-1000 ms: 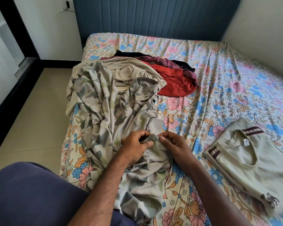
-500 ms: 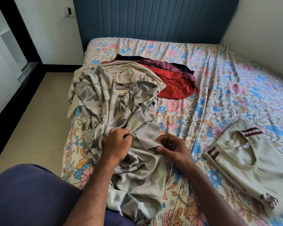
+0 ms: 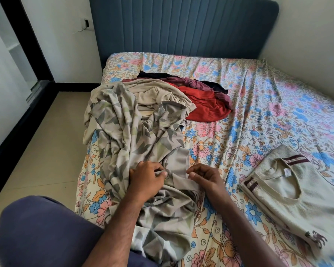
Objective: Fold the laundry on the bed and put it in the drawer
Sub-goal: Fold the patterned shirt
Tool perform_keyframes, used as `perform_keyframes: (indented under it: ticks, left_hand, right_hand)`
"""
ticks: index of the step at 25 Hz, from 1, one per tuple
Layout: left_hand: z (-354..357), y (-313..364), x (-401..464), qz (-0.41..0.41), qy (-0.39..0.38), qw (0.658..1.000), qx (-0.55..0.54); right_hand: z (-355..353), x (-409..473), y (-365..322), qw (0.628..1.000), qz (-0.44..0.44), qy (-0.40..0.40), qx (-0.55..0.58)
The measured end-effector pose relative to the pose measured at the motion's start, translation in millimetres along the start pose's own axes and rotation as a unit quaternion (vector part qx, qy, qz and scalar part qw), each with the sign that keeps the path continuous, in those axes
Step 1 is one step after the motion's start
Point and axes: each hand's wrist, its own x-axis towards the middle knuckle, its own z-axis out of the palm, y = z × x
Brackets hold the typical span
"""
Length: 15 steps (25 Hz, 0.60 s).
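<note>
A crumpled shirt (image 3: 131,132) is lying on the bed (image 3: 258,105), toward its left edge, with a heap of clothes (image 3: 202,99) sitting just behind it, nearer the headboard (image 3: 181,26). Well to the right of the shirt, a folded sweater (image 3: 297,199) is resting on the bed. Both hands, left hand (image 3: 145,180) and right hand (image 3: 204,177), are lying on the shirt's near part.
</note>
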Motion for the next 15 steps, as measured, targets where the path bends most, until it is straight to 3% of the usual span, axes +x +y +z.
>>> perform_keyframes:
  ticks: [8,15]
  left_hand:
    - [-5.1,4.9,-8.7,0.034,-0.065,0.99,0.117]
    - [-19.9,-11.0,-1.7,-0.007,-0.011,1.0,0.001]
  right_hand:
    - [3.0,-0.4,-1.4,0.999,0.006,0.006,-0.035]
    - [5.3,6.6,1.5,0.991,0.023,0.11,-0.075]
